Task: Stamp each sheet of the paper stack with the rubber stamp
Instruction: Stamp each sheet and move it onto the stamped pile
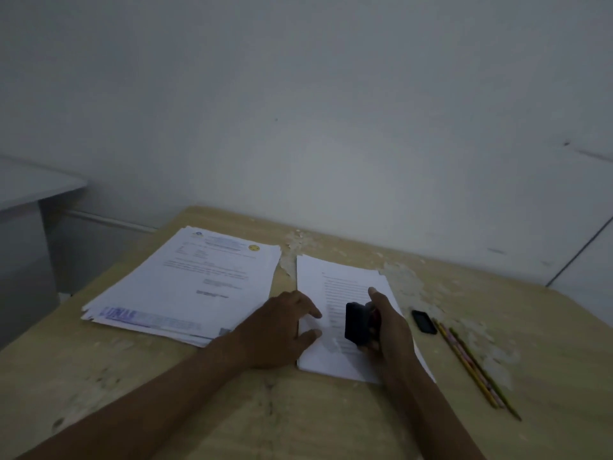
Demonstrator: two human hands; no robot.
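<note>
A dim, plain office corner. Printed documents (185, 287) and pencils (471, 363) lie on a worn wooden desk (298, 419) against a bare wall (298, 111).

Black rubber stamp (355, 323), white paper stack (335, 360), tan wooden table (298, 419).

I'm looking at a dim room: a plain pale grey painted wall (298, 111) fills the upper view. Below it sits the light wooden worktop (298, 419), its surface flaking near the wall. A grey-white cabinet (30, 194) stands far left.
</note>
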